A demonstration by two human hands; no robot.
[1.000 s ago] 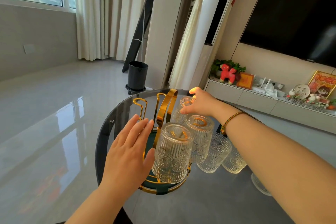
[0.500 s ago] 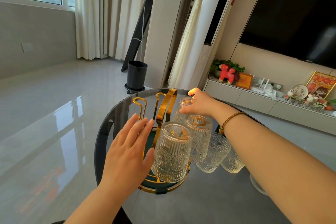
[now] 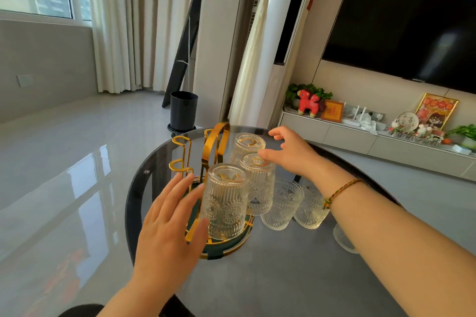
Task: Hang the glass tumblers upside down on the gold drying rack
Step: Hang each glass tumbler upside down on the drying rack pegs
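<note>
The gold drying rack [image 3: 215, 147] stands on a round glass table [image 3: 283, 273]. Three embossed tumblers hang upside down on it: the near one [image 3: 224, 201], the middle one [image 3: 257, 184], the far one [image 3: 248, 145]. Two gold hooks [image 3: 180, 154] on the left are bare. Two more tumblers stand upright on the table, one [image 3: 280, 204] beside the rack and another [image 3: 310, 207] partly behind my forearm. My left hand [image 3: 170, 224] rests open against the near tumbler's side. My right hand [image 3: 291, 152] hovers open just right of the far tumbler, touching nothing.
A further glass [image 3: 343, 239] shows partly under my right forearm. The table's curved edge runs close on the left. A black bin [image 3: 183, 110] stands on the floor beyond, and a low TV cabinet [image 3: 360, 134] with ornaments lines the right wall.
My right hand has let go of the far tumbler and drawn back to the right with fingers spread. The left hand stays by the near tumbler.
</note>
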